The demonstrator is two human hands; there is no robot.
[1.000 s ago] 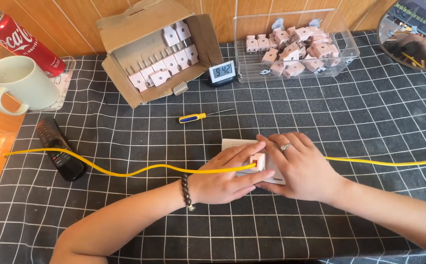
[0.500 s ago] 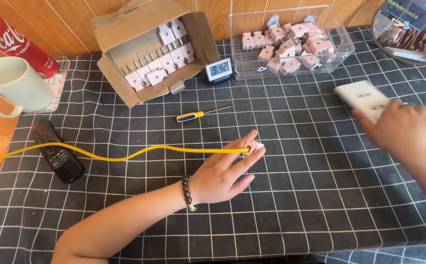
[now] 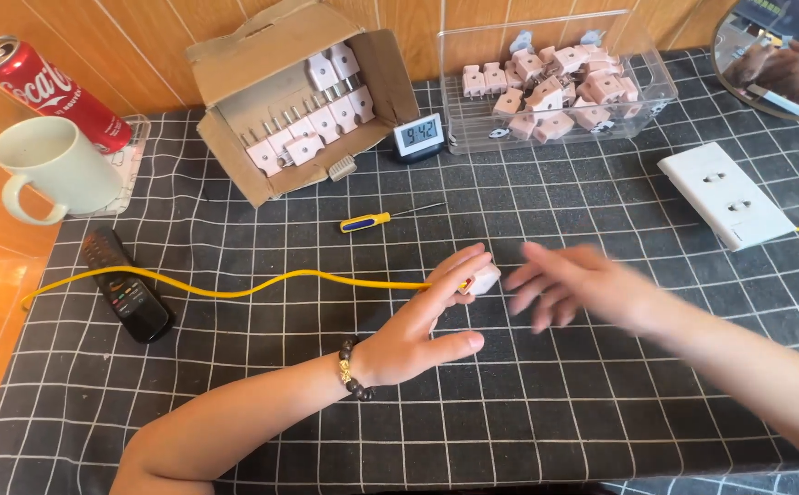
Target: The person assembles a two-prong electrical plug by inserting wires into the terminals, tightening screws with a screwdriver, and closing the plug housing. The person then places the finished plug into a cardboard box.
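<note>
Left hand (image 3: 422, 325) pinches a small pale pink plastic plug (image 3: 483, 279) at the end of a thin yellow cable (image 3: 234, 291), fingertips clamped on it, on the black grid-pattern tablecloth (image 3: 555, 412). Right hand (image 3: 573, 286), blurred, fingers spread apart, holds nothing, just beside the plug. White rectangular 2-socket outlet plate (image 3: 727, 195) lies well apart, far right.

A table under a black grid-patterned cloth (image 3: 601, 403) carries a mug (image 3: 51, 165), remote (image 3: 129, 298), screwdriver (image 3: 376, 219) and white socket plate (image 3: 725, 194).
</note>
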